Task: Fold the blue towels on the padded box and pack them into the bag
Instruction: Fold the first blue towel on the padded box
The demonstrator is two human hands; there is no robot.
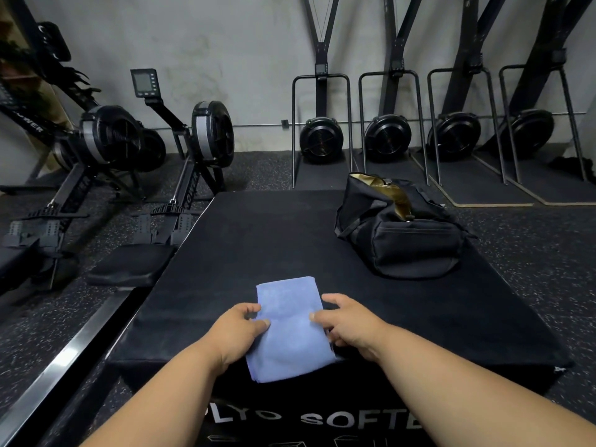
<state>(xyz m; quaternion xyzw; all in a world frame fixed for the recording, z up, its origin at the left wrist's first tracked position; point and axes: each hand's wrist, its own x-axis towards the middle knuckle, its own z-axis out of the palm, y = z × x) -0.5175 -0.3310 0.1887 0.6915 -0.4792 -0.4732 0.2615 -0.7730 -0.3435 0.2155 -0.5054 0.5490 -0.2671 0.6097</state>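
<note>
Both hands [292, 327] grip folded blue towel [287, 330] | padded box [258, 240] (bag [400, 230] unzipped)

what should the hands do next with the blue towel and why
Probably lift the folded blue towel and carry it to the black bag. The left hand and right hand already pinch its side edges, it looks folded into a compact rectangle on the padded box, and the bag's top is open, to the right and farther away.
</note>
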